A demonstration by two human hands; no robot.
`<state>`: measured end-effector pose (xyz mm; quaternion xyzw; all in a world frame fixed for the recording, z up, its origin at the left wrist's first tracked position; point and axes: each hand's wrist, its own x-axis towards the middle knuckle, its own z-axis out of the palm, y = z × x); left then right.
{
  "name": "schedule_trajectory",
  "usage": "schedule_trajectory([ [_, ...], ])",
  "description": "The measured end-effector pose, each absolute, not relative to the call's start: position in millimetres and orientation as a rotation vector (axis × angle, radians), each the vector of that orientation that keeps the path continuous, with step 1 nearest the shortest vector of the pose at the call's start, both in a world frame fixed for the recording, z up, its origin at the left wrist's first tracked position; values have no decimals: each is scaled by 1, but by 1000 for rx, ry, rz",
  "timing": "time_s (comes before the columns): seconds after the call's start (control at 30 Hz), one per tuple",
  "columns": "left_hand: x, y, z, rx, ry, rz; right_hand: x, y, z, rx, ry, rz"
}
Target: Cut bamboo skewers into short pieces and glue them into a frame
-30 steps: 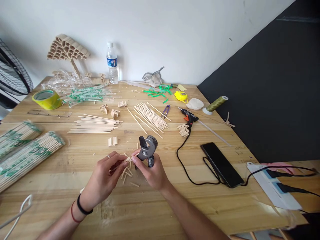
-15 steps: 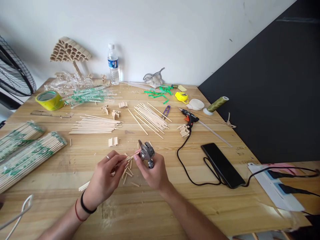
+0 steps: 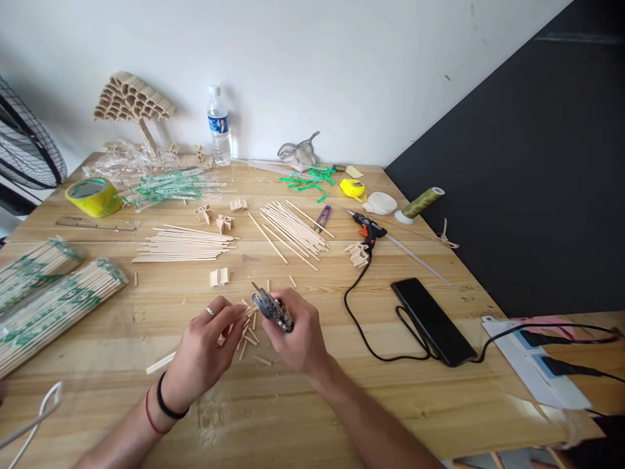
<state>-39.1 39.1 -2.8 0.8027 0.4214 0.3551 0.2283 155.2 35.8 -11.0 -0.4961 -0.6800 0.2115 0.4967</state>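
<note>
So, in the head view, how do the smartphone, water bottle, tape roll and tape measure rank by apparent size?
1. Smartphone, nearest the camera
2. Water bottle and tape roll: too alike to rank
3. Tape measure

Left hand (image 3: 202, 352) pinching, right hand (image 3: 300, 332) curled tight, forearms (image 3: 366, 407) angled inward.

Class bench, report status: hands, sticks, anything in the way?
Left hand pinching wooden sticks. Right hand gripping grey cutter near stick ends. Short wooden pieces scattered beneath, seemingly not blocking.
</note>
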Motion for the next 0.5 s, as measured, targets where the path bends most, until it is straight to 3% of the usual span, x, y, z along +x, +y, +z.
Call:
schedule_trajectory([
  [0.5, -38, 41, 0, 2191, 1170, 948, 155, 35, -8, -1201, -1657, 538],
])
